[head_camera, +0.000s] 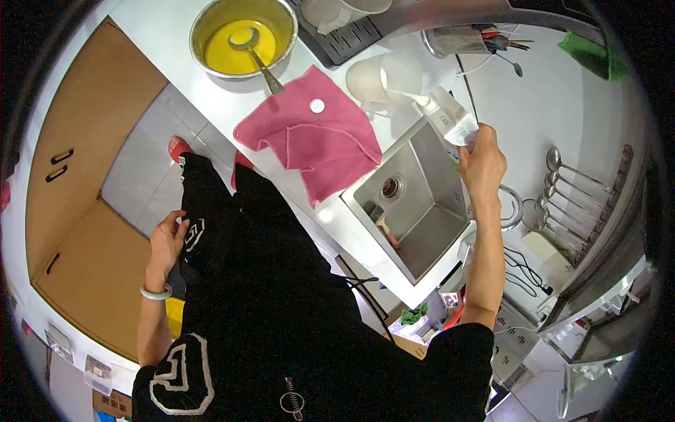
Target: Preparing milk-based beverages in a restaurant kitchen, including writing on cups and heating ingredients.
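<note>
My right hand (481, 163) grips a white carton (454, 120), tipped on its side over the back of the sink. From its spout a thick white stream (408, 97) runs into a translucent plastic jug (364, 79) on the counter. My left hand (170, 237) hangs by my thigh, fingers loosely bent, holding nothing. A pink cloth (329, 140) lies spread beside the jug, with a white round cap (317, 106) on it. Beyond the cloth stands a metal bowl (287, 39) of yellow liquid, a metal ladle (263, 68) resting in it.
A stainless steel sink (437, 227) is set into the white counter (174, 39); a brush (389, 232) lies inside. Another jug (343, 11) stands on a black drip tray (345, 42). A mesh utensil holder (456, 41) and hanging ladles (553, 158) are along the wall.
</note>
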`<action>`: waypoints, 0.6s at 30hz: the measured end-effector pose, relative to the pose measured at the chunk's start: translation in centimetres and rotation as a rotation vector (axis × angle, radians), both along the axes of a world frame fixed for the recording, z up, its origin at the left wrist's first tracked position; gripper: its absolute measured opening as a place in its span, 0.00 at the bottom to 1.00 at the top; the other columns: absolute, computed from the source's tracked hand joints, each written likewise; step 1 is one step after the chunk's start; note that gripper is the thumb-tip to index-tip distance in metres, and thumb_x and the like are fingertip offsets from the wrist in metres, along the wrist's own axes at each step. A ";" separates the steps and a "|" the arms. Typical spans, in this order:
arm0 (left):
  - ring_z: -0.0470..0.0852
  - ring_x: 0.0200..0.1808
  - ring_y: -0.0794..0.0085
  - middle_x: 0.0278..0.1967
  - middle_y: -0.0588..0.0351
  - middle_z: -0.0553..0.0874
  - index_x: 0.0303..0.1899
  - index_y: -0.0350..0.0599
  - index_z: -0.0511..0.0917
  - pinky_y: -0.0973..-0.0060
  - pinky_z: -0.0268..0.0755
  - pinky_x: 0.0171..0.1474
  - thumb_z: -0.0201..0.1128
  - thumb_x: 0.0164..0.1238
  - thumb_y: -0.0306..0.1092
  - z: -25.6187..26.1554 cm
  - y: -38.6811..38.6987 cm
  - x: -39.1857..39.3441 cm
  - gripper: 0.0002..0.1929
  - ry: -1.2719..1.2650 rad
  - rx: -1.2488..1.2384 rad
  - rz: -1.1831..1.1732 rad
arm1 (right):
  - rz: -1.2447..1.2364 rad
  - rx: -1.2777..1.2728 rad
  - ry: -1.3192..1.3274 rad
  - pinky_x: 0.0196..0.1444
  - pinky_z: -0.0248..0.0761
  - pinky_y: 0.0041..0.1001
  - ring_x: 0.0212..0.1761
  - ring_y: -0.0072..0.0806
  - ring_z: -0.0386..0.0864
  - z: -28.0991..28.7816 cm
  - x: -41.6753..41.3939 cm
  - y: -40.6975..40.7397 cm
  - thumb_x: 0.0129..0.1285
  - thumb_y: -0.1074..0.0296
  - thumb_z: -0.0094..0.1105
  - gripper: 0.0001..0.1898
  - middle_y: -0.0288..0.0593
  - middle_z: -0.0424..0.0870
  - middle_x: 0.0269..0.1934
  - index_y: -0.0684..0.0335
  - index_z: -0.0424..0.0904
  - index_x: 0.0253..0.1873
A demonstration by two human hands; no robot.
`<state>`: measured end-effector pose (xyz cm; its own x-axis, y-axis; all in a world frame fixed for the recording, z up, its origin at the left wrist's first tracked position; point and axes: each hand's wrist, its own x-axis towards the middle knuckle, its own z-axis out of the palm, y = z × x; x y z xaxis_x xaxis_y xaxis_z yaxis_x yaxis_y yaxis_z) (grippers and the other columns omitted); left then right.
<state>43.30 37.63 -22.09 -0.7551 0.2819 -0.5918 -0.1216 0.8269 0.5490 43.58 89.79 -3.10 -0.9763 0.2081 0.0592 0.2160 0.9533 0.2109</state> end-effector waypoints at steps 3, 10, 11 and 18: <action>0.78 0.23 0.59 0.20 0.48 0.79 0.46 0.44 0.77 0.66 0.69 0.29 0.59 0.64 0.36 -0.1 0.0 0.2 0.12 0.001 -0.008 0.006 | -0.022 0.031 -0.043 0.30 0.72 0.37 0.32 0.45 0.79 0.1 -0.2 0.0 0.48 0.72 0.64 0.19 0.49 0.76 0.38 0.63 0.68 0.46; 0.76 0.19 0.65 0.18 0.50 0.78 0.46 0.43 0.76 0.69 0.66 0.25 0.58 0.65 0.37 -0.1 -0.1 0.3 0.12 0.017 -0.018 -0.023 | 0.017 0.088 -0.038 0.30 0.72 0.36 0.32 0.43 0.79 0.0 -0.7 0.3 0.50 0.70 0.64 0.18 0.47 0.76 0.38 0.63 0.68 0.46; 0.76 0.19 0.65 0.18 0.51 0.78 0.46 0.43 0.76 0.69 0.66 0.25 0.58 0.66 0.37 -0.2 -0.2 0.5 0.12 0.026 -0.009 -0.018 | 0.004 0.104 -0.046 0.30 0.72 0.36 0.32 0.42 0.79 0.0 -0.7 0.4 0.50 0.70 0.64 0.18 0.46 0.76 0.38 0.63 0.68 0.46; 0.78 0.23 0.57 0.21 0.48 0.79 0.46 0.44 0.77 0.65 0.70 0.30 0.59 0.64 0.36 0.0 0.2 0.3 0.11 -0.023 -0.020 0.023 | 0.053 0.106 -0.029 0.30 0.72 0.36 0.33 0.41 0.79 0.2 -1.1 0.3 0.49 0.70 0.64 0.17 0.45 0.76 0.38 0.62 0.68 0.43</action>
<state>43.57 37.88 -22.05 -0.7474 0.2525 -0.6145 -0.1535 0.8343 0.5295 42.46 90.10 -2.89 -0.9874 0.1501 0.0499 0.1582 0.9353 0.3164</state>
